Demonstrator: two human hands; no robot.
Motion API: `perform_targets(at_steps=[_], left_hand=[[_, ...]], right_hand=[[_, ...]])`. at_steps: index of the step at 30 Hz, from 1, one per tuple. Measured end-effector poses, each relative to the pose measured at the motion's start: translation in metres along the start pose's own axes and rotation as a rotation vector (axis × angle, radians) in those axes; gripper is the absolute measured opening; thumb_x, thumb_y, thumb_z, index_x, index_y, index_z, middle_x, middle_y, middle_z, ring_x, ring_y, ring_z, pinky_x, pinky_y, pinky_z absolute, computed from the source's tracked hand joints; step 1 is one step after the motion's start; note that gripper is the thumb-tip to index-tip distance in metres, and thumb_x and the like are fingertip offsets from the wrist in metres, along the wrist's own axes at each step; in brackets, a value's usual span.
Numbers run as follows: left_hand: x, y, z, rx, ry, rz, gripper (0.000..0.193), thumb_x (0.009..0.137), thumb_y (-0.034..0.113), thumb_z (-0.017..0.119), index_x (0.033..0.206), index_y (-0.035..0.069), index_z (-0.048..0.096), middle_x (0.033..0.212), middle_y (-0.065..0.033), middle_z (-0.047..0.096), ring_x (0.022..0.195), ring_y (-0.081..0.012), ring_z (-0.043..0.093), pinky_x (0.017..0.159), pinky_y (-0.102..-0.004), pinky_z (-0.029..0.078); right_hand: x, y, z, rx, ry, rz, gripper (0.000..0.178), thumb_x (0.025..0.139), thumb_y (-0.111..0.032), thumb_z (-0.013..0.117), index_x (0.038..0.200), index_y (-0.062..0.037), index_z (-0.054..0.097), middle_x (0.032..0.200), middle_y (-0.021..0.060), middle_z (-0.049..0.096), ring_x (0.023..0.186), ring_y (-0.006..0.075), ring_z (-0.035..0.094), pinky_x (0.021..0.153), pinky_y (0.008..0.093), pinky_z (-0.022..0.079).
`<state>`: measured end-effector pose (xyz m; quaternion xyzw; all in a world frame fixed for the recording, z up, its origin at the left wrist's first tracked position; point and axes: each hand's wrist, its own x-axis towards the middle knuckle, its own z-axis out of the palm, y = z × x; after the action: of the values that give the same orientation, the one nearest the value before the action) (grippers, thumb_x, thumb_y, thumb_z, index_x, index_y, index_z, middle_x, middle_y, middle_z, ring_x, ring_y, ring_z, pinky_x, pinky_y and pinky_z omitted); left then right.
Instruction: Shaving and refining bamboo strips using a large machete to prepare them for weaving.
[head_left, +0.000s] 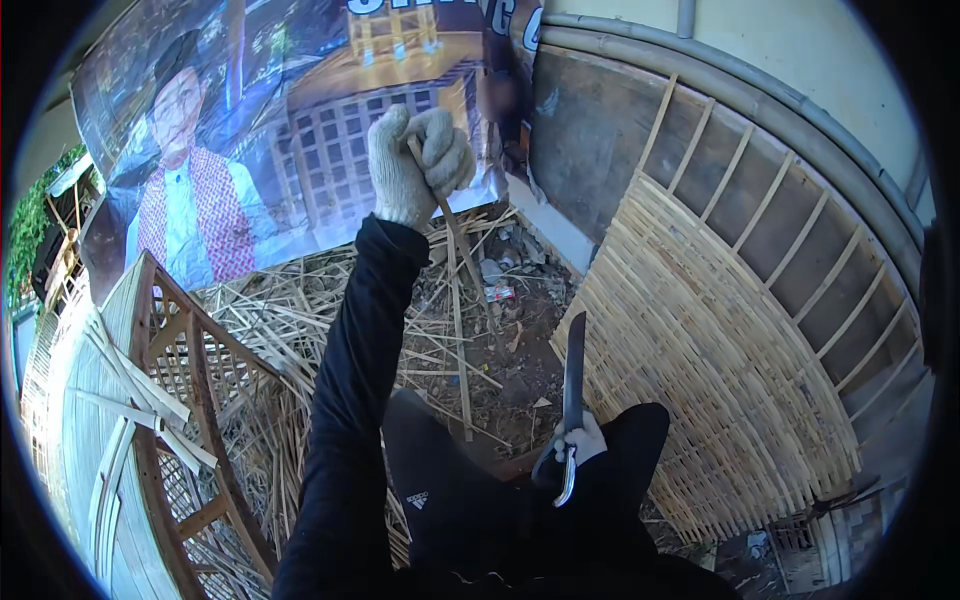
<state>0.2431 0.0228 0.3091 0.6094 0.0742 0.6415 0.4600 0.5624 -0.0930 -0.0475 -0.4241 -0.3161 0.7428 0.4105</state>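
Note:
My left hand point(420, 165), in a pale knitted glove, is raised ahead of me at the end of an outstretched, dark-sleeved arm. Its fingers are closed round a bamboo strip point(452, 222), which slants down toward the littered ground; where its lower end stops is hard to make out. Low between my knees, my right hand point(584, 440) wears a similar glove and grips a machete point(574, 372). The dark blade points up and away from me, and the handle's pale end shows below the fingers.
A woven bamboo panel point(710, 370) with bare ribs leans against the wall at right. Cut strips point(290, 330) litter the ground ahead. At left stands a curved wooden frame point(205, 400) beside a bamboo sheet. A large printed banner point(320, 210) hangs behind my left hand.

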Motion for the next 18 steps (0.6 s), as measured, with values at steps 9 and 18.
perform_targets(at_steps=[9, 18], left_hand=[[0.007, -0.073, 0.077, 0.289, 0.334, 0.303, 0.015, 0.1, 0.021, 0.057, 0.105, 0.009, 0.049, 0.08, -0.0019, 0.049, 0.057, -0.0107, 0.044, 0.059, -0.0304, 0.043], [-0.006, -0.082, 0.08, 0.507, 0.247, 0.197, 0.026, 0.105, 0.019, 0.05, 0.124, 0.001, 0.052, 0.1, -0.0091, 0.062, 0.083, -0.0163, 0.061, 0.076, -0.0313, 0.051]], right_hand=[[0.0, 0.017, -0.04, 0.065, 0.209, 0.04, 0.04, 0.079, 0.008, 0.044, 0.116, -0.0052, 0.053, 0.085, 0.0081, 0.058, 0.059, 0.0159, 0.059, 0.048, 0.0305, 0.051], [0.003, 0.015, -0.042, 0.058, 0.224, 0.038, 0.042, 0.079, 0.008, 0.042, 0.117, -0.008, 0.05, 0.088, 0.0092, 0.058, 0.06, 0.0174, 0.059, 0.046, 0.0327, 0.052]])
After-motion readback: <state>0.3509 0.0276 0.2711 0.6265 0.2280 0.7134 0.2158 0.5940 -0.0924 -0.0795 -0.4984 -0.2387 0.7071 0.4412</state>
